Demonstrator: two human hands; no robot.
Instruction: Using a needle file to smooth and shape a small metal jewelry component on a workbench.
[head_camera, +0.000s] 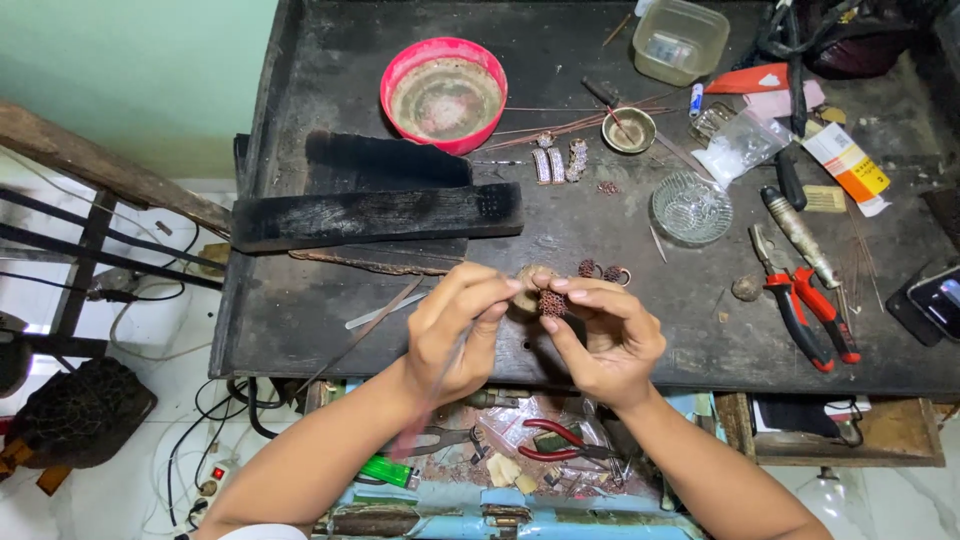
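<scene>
while the right hand pinches a small beaded piece at its fingertips, steadying it, the left hand grips tweezers beside it. pliers lie well right.

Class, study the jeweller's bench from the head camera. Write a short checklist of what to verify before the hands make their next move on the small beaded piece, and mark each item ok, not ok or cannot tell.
1. Small beaded piece pinched in right hand fingertips: ok.
2. Left hand holds a thin metal tool beside the piece: ok.
3. Tool tip touching the piece: cannot tell, fingers hide it.
4. Matching round pieces lying on the workbench just behind the hands: ok.
5. Red-handled pliers lying on the bench to the right, apart from both hands: ok.
6. Piece held over the bench, not past its edge: ok.
</scene>
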